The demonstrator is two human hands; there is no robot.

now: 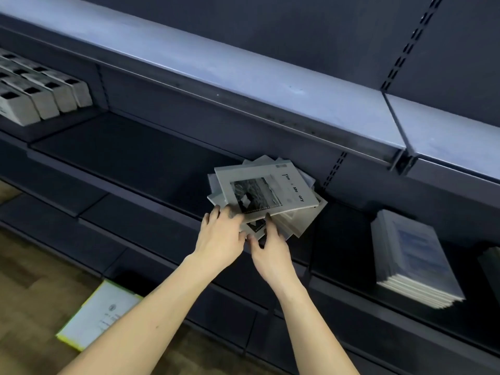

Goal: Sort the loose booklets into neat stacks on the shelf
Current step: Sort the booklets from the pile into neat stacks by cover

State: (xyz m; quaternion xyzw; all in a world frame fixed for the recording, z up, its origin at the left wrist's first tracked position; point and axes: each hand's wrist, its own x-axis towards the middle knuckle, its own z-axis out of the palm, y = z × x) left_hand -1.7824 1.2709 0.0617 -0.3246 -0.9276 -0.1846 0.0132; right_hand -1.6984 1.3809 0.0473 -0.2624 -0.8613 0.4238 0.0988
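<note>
Head camera looks down at a dark metal shelf [130, 155]. A messy pile of thin grey paper booklets [266, 196] lies on it, fanned out in all directions. The top one has a black and white picture on its cover. The left hand [220, 238] holds the near left corner of the pile, its fingers curled over the edge. The right hand [270, 246] pinches the near edge of a lower booklet with thumb and fingers. A neat stack of pale booklets [414, 257] sits well apart, further right.
</note>
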